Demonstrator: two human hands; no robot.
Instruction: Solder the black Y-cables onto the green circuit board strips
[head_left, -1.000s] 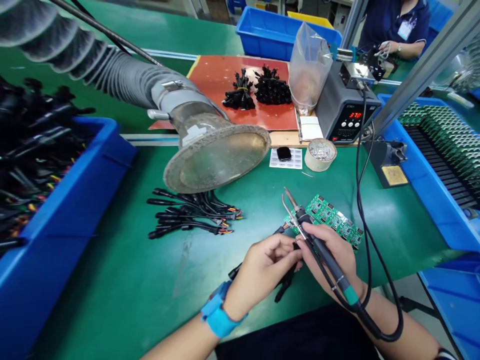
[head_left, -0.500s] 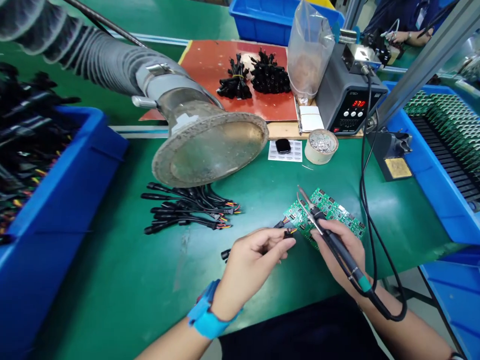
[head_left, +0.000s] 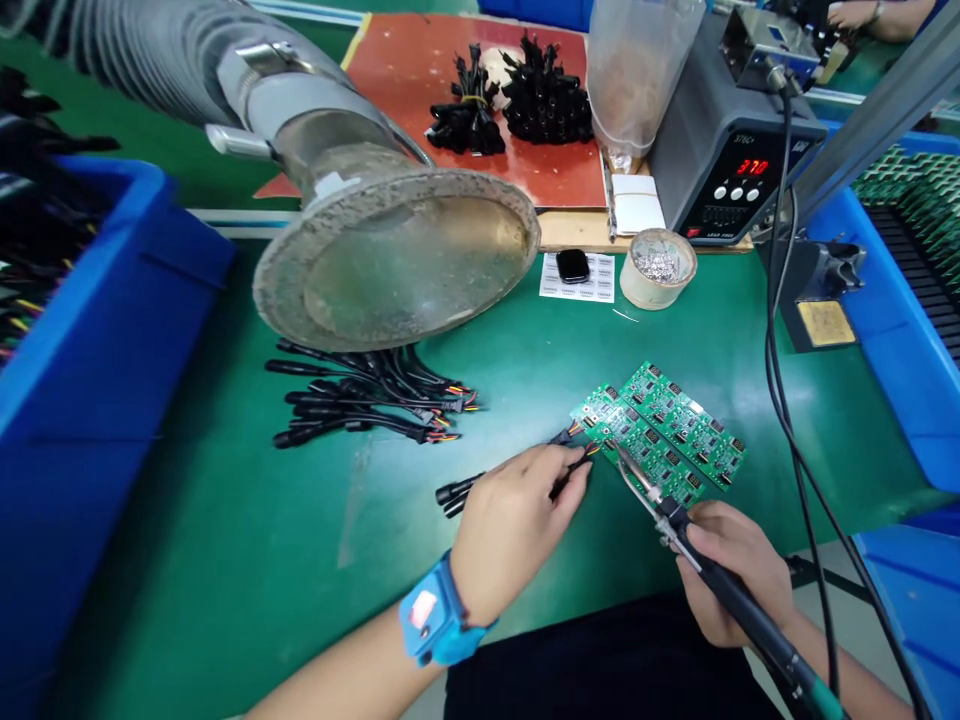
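Observation:
My left hand (head_left: 517,520), with a blue wrist strap (head_left: 435,622), pinches a black cable (head_left: 480,483) and holds its coloured wire ends against the left edge of a green circuit board panel (head_left: 664,435) lying on the green mat. My right hand (head_left: 739,570) grips a soldering iron (head_left: 701,550) like a pen. Its tip rests on the board's near left edge, close to the wire ends. The iron's black cord (head_left: 787,400) loops up to the soldering station (head_left: 731,150), whose display reads 370.
A fume extractor hood (head_left: 397,255) on a ribbed hose hangs over the mat. Several black cables (head_left: 367,395) lie under it. Blue bins (head_left: 90,380) stand left and right. A roll holding solder bits (head_left: 658,268), a red mat with connector bundles (head_left: 517,100) and an iron stand (head_left: 814,300) lie behind.
The iron's tip came down from above the board onto its near edge. My right hand slid back along the handle. My left hand brought the wire ends to the board. The view tilted down.

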